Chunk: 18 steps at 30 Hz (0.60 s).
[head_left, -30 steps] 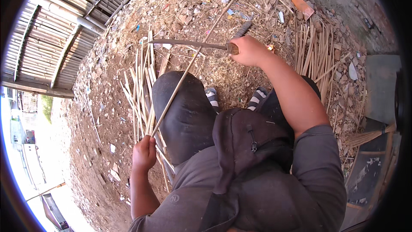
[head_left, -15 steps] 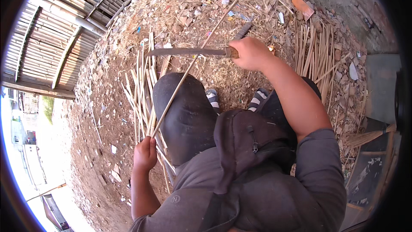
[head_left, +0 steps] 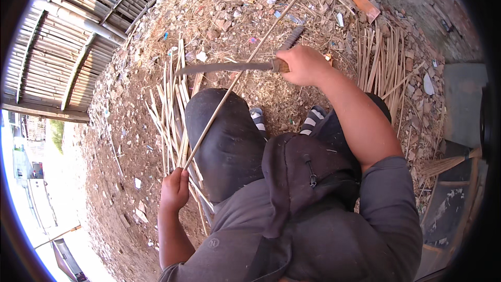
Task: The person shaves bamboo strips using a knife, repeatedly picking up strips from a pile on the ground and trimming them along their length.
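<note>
While the left hand (head_left: 174, 192) pinches the near end of a slender bamboo strip (head_left: 210, 125) slanting over the left knee (head_left: 232, 130), the right hand (head_left: 305, 66) clasps a machete (head_left: 224, 67) that crosses the strip.

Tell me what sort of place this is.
Probably an outdoor yard beside buildings: there is littered dirt ground in daylight, a slatted wall that looks like bamboo at the upper left, and a rough grey wall at the upper right.

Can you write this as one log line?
left hand: holding thin stick | right hand: holding long blade | blade: across stick | loose sticks: on ground
</note>
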Each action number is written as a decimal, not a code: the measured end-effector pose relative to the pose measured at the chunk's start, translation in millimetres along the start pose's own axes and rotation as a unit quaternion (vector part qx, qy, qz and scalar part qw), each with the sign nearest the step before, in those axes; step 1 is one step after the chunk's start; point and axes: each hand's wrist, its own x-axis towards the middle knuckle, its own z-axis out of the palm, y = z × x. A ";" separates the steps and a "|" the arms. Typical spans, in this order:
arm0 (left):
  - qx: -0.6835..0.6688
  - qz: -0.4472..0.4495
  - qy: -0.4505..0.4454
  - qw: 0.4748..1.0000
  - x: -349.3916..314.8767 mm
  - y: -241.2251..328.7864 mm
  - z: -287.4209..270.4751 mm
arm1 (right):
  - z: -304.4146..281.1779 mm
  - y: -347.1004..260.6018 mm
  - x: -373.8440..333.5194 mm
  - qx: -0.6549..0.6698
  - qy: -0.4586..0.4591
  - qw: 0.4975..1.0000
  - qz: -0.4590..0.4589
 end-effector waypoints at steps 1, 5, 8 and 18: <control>-0.010 -0.011 -0.009 1.000 1.4 1.2 -2.3 | -4.6 -14.4 -1.3 -0.049 -0.035 0.997 -0.049; -0.008 -0.011 0.013 1.000 2.8 3.7 -1.1 | -10.6 -22.5 -3.0 -0.070 -0.059 0.992 -0.087; 0.011 0.023 0.054 0.998 3.3 5.5 2.9 | -4.0 -8.9 -2.0 -0.038 -0.036 0.997 -0.061; -0.075 -0.037 0.026 0.996 3.7 5.3 5.2 | 0.4 -11.8 -2.7 -0.057 -0.061 0.992 -0.099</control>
